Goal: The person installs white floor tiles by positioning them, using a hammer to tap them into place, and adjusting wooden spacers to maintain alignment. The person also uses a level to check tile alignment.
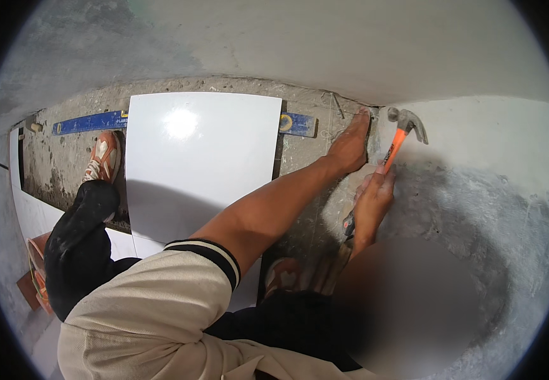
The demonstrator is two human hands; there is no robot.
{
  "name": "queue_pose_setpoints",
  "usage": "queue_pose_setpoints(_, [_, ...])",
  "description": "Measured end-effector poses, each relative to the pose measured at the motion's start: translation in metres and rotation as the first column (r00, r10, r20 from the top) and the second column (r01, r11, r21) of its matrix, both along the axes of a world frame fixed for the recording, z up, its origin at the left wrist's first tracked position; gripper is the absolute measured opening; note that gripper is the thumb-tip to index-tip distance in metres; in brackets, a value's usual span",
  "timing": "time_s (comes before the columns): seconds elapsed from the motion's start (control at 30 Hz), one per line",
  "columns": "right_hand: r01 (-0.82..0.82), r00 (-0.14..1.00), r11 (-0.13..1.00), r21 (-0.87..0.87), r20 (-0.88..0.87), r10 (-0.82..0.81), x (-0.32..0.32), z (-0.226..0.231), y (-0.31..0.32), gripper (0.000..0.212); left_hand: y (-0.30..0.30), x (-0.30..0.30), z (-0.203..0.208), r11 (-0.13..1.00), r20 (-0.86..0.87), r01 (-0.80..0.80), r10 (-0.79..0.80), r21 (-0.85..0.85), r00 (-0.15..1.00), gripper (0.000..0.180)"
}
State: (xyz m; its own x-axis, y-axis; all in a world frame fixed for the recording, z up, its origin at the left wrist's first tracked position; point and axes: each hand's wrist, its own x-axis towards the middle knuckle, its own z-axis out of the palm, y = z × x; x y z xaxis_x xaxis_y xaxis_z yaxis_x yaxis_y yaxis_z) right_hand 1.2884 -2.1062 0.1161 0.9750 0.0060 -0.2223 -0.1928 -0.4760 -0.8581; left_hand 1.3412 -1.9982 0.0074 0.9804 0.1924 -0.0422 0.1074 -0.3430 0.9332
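Note:
My right hand (376,193) is closed around the handle of a claw hammer (393,151) with a grey metal head and an orange grip. The head is raised beside the wall, to the right of my left hand (350,144). That hand reaches into the corner where floor meets wall, its fingers pressed together near the wall's foot. Whatever may be between those fingertips is hidden. Just left of them, a thin nail (337,105) with string by it stands at the floor's edge. A large glossy white tile (201,152) lies left of my forearm.
A blue spirit level (91,123) passes under the tile, both ends showing. My shoe (103,152) rests on rough concrete floor (53,164) at left. More white tiles (37,212) and an orange container (39,278) are at the left edge. Walls close in ahead and right. A blurred patch covers the lower right.

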Motion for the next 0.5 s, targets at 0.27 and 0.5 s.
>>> queue_pose_setpoints(0.27, [0.042, 0.992, 0.991, 0.128, -0.126, -0.026, -0.003, 0.010, -0.001, 0.027, -0.021, 0.001, 0.009, 0.991, -0.017, -0.111, 0.110, -0.072, 0.994, 0.090])
queue_pose_setpoints(0.5, [-0.010, 0.996, 0.992, 0.122, -0.087, 0.021, -0.002, 0.004, -0.002, 0.027, -0.029, -0.007, 0.006, 0.985, 0.022, -0.164, 0.165, -0.055, 0.986, 0.087])
